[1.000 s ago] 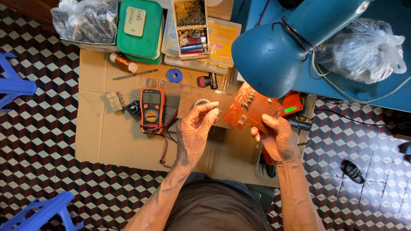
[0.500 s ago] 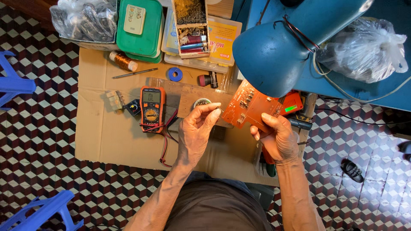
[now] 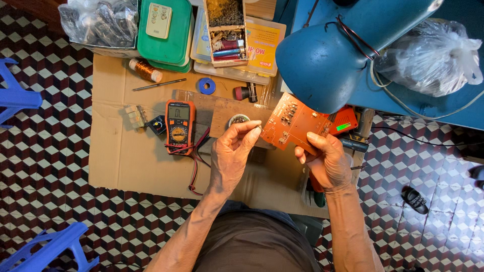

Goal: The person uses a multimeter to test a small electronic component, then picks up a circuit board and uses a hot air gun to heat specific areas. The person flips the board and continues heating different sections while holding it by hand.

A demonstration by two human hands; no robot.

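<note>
Head view: the right hand [image 3: 327,163] grips an orange circuit board [image 3: 295,123] by its near right edge, tilted above the cardboard [image 3: 121,156]. The left hand [image 3: 232,156] pinches something tiny beside the board's left corner, fingers closed. A multimeter [image 3: 179,126] lies to the left

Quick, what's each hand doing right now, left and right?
Left hand: fingertips pinched together near the board's edge; what they hold, if anything, is too small to tell.
Right hand: closed on the orange circuit board, held tilted.
</note>
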